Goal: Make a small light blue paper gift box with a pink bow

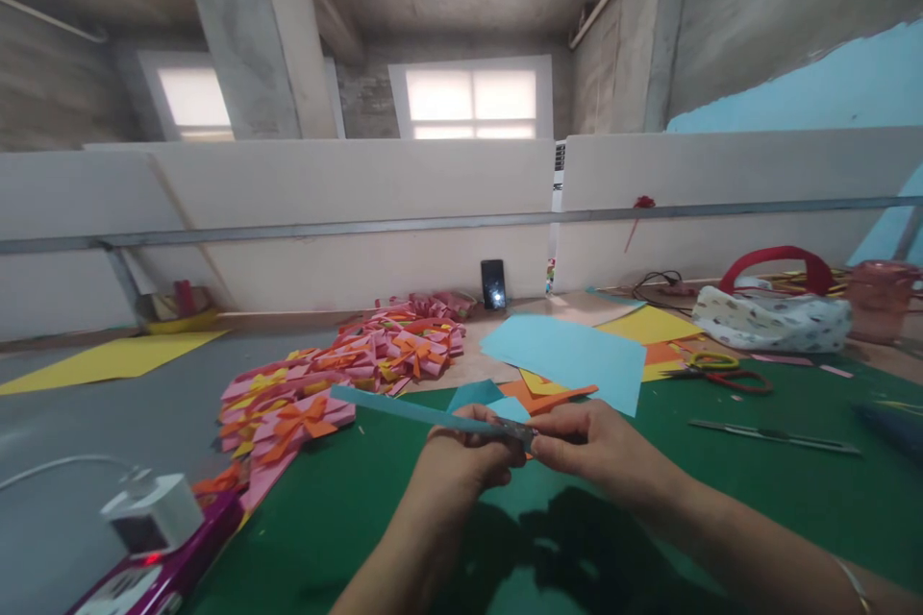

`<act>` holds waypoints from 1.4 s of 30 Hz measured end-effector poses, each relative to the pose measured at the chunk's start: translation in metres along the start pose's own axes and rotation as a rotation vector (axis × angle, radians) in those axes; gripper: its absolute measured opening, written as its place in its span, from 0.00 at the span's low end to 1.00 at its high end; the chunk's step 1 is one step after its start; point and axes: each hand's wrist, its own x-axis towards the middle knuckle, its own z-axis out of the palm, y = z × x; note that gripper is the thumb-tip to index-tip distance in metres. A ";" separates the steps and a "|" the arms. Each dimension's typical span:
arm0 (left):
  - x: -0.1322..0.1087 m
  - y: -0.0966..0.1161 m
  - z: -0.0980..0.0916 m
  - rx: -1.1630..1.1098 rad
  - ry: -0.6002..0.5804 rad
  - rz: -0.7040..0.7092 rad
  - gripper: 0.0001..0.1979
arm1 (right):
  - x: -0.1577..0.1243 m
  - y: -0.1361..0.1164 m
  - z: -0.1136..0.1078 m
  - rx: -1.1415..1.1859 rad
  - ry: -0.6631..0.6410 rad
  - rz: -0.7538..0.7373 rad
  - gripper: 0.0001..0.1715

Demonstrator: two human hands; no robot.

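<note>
Both my hands meet over the green cutting mat [346, 500], pinching the same folded strip of blue paper [404, 409]. My left hand [468, 456] has its fingers curled round the strip's near end. My right hand [598, 442] pinches that end from the right with thumb and fingertips. The strip sticks out to the left and slightly up, above the mat. Behind my hands lie a light blue sheet [569, 356] and scraps of orange and teal paper.
A heap of pink and orange paper bows [338, 375] lies left of the mat. Scissors [721, 370], a metal ruler [775, 435], a patterned bag with a red handle [771, 312] and a pink cup [884, 298] are at the right. A phone [493, 284] leans on the partition. A white charger [151, 509] sits near left.
</note>
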 end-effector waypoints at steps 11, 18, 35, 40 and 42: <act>-0.010 0.009 0.000 -0.039 -0.015 -0.051 0.11 | 0.003 0.001 -0.007 -0.004 0.003 -0.012 0.18; -0.012 0.011 0.002 -0.053 -0.007 -0.072 0.11 | 0.000 -0.001 -0.005 -0.010 -0.013 0.002 0.17; -0.011 0.007 0.000 -0.096 -0.008 -0.069 0.05 | 0.002 0.003 -0.003 0.002 -0.005 0.006 0.17; -0.010 0.007 0.001 -0.089 -0.066 -0.041 0.04 | 0.001 0.002 -0.003 0.021 -0.017 0.009 0.17; -0.010 0.007 0.001 -0.085 -0.075 -0.037 0.04 | 0.001 0.002 -0.003 0.041 -0.022 0.015 0.17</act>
